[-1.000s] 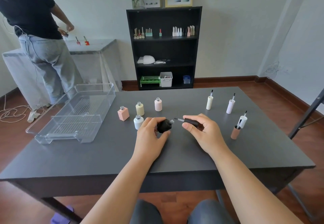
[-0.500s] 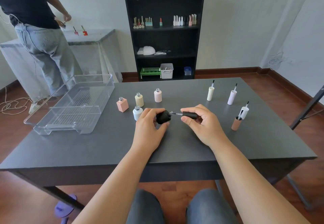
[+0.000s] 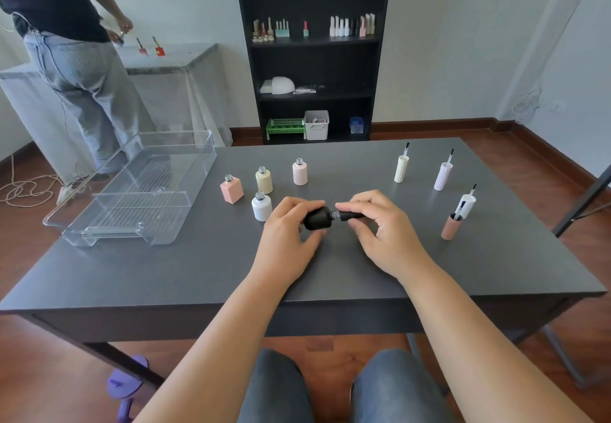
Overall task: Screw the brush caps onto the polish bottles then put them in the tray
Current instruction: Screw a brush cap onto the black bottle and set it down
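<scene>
Above the table (image 3: 198, 267), left hand (image 3: 284, 237) grips black bottle (image 3: 318, 218); right hand (image 3: 380, 227) pinches its cap (image 3: 353, 215).

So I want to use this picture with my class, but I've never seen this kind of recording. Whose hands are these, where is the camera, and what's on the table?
There is no machine: a person wears a camera on their head, looking down at their own hands. The left hand grips a black bottle; the right hand pinches its black cap at the neck, threads still showing. On the table stand four open bottles, four brush caps and a clear tray.
</scene>
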Demonstrator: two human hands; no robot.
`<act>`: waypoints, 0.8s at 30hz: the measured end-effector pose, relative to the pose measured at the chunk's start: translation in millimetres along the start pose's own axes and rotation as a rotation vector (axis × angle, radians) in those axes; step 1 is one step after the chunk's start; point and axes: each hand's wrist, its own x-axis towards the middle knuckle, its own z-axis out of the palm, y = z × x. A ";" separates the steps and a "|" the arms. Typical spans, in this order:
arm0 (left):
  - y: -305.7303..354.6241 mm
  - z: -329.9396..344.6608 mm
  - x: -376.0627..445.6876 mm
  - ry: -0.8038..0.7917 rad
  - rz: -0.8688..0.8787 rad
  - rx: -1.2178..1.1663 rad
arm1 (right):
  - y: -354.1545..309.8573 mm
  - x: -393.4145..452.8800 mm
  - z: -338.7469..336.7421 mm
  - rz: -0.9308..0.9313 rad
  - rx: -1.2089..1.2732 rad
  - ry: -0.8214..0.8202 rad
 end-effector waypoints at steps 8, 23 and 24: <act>0.2 0.1 -1.0 -0.029 -0.001 0.048 | -0.9 -1.3 -0.5 -0.033 -0.024 0.000; 5.9 -1.6 -3.1 0.006 0.089 0.053 | 4.4 -0.7 1.0 0.260 0.150 -0.014; 6.2 -1.3 -3.0 0.009 0.085 0.052 | 3.5 -0.4 0.8 0.264 0.174 -0.010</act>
